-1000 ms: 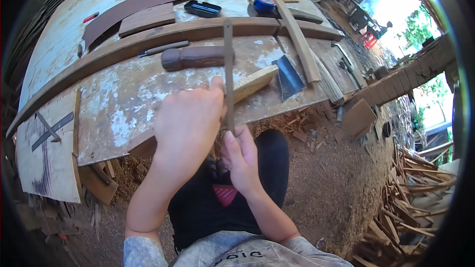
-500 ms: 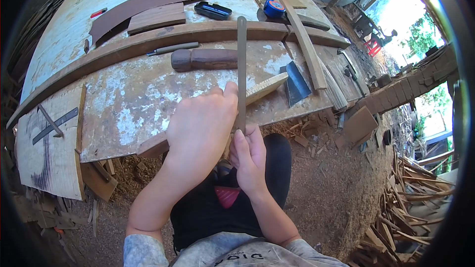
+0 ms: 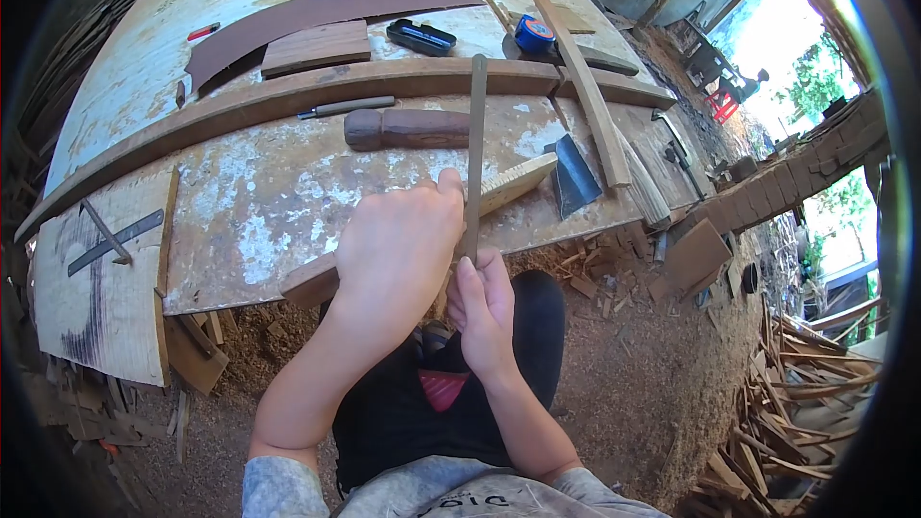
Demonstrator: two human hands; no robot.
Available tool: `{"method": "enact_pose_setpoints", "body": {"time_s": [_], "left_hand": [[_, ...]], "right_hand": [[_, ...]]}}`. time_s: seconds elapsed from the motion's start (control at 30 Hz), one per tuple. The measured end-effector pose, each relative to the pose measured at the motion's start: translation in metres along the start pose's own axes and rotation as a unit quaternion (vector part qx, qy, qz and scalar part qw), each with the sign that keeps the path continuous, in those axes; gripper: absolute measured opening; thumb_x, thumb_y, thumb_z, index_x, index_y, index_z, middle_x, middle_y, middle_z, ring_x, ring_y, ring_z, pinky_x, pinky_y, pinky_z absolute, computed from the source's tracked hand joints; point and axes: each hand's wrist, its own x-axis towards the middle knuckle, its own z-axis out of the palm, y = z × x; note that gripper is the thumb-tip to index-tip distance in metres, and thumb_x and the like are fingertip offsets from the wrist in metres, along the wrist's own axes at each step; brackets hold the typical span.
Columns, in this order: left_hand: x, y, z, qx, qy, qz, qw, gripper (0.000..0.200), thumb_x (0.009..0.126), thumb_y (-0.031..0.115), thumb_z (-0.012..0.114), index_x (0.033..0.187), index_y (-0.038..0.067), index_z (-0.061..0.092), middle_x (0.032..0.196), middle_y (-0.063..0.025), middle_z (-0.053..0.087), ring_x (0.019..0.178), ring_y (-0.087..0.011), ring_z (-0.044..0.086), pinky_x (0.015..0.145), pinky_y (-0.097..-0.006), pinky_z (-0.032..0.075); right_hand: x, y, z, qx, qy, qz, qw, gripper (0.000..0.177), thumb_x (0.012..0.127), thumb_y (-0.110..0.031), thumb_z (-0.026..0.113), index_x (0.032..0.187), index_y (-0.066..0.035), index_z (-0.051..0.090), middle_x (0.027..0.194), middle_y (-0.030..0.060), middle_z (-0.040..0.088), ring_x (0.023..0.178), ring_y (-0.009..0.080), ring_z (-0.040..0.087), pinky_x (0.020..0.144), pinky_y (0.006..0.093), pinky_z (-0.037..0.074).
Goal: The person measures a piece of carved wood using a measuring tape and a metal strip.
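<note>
My right hand (image 3: 486, 312) pinches the lower end of a long flat metal file (image 3: 477, 144), thumb on top. The file stands nearly upright in view and crosses a light wooden piece (image 3: 518, 184) at the bench edge. My left hand (image 3: 398, 245) is wrapped over that wooden piece, left of the file; its fingers are mostly hidden beneath the hand. Past the hands lies a dark wooden mallet or handle (image 3: 408, 129), its right end behind the file. A blue-grey metal sheet (image 3: 576, 176) touches or nearly touches the wooden piece's right tip.
A curved wooden strip (image 3: 288, 96) runs across the workbench (image 3: 221, 221). Beyond it are brown sandpaper (image 3: 326, 11), a black case (image 3: 420, 37) and a blue tape measure (image 3: 533, 34). A square (image 3: 115, 242) rests on a board at left. Wood scraps (image 3: 767, 432) lie at right.
The whole bench view has shifted slightly, its items a little to the right. The file's tip sits a little lower and further right. Both hands keep their holds.
</note>
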Motion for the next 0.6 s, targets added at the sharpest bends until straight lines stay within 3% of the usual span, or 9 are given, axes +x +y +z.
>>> {"method": "enact_pose_setpoints", "body": {"time_s": [0.17, 0.27, 0.57, 0.6], "left_hand": [[0.001, -0.001, -0.001, 0.0, -0.001, 0.01, 1.0, 0.031, 0.087, 0.021, 0.075, 0.107, 0.003, 0.06, 0.077, -0.0132, 0.072, 0.072, -0.0307, 0.075, 0.064, -0.0416, 0.059], [-0.001, 0.004, -0.006, 0.028, 0.005, 0.011, 1.0, 0.019, 0.086, 0.01, 0.07, 0.101, 0.003, 0.061, 0.08, -0.0094, 0.074, 0.076, -0.0245, 0.078, 0.063, -0.0327, 0.061], [0.0, 0.004, -0.008, 0.01, -0.003, 0.002, 1.0, 0.02, 0.09, 0.018, 0.07, 0.101, 0.004, 0.062, 0.078, -0.011, 0.073, 0.073, -0.0282, 0.077, 0.063, -0.0378, 0.061], [0.0, 0.004, -0.008, 0.016, -0.008, -0.009, 1.0, 0.021, 0.09, 0.019, 0.071, 0.102, 0.004, 0.063, 0.079, -0.0113, 0.073, 0.073, -0.0288, 0.076, 0.063, -0.0392, 0.061]], "right_hand": [[-0.007, 0.009, -0.001, -0.006, 0.005, -0.007, 1.0, 0.013, 0.112, -0.022, 0.05, 0.107, -0.011, 0.047, 0.075, -0.0078, 0.041, 0.06, -0.0001, 0.034, 0.051, 0.0175, 0.028], [-0.014, 0.018, -0.006, -0.007, 0.009, -0.008, 1.0, 0.012, 0.112, -0.022, 0.05, 0.107, -0.01, 0.048, 0.075, -0.0077, 0.041, 0.061, 0.0001, 0.034, 0.052, 0.0178, 0.028], [0.0, 0.009, -0.003, -0.004, 0.009, -0.027, 1.0, 0.016, 0.111, -0.022, 0.055, 0.105, -0.008, 0.05, 0.078, -0.0078, 0.043, 0.064, -0.0005, 0.036, 0.055, 0.0194, 0.028], [-0.002, 0.01, -0.004, -0.001, 0.013, -0.024, 1.0, 0.015, 0.11, -0.021, 0.055, 0.106, -0.007, 0.052, 0.082, -0.0065, 0.046, 0.071, 0.0005, 0.04, 0.06, 0.0192, 0.033]]}}
